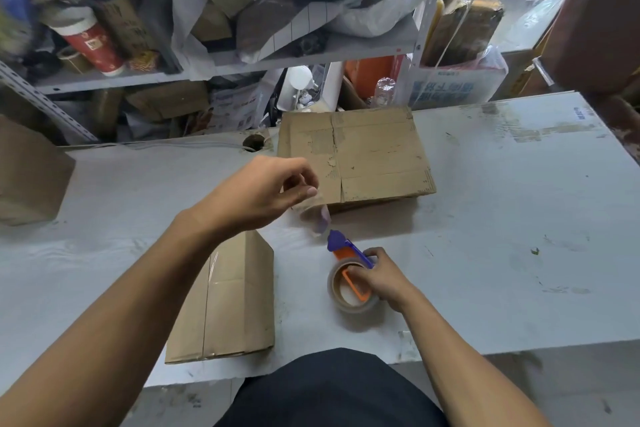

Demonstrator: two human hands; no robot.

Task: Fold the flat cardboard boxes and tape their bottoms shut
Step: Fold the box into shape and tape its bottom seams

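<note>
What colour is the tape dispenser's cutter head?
Purple, on an orange frame; the tape dispenser shows clearly in the head view.

On the table (485, 218) before you, the tape dispenser (351, 274) sits near the front edge under your right hand (381, 279). Your left hand (263, 191) hangs above and to its left, with the strip of tape (317, 218) running between hand and dispenser. A folded box (225, 302) lies left of the dispenser, under your left forearm. A stack of flat cardboard (356, 156) lies behind both, toward the table's far edge. Another box (29, 177) stands at far left. Shelving (311, 48) rises behind the table.
</note>
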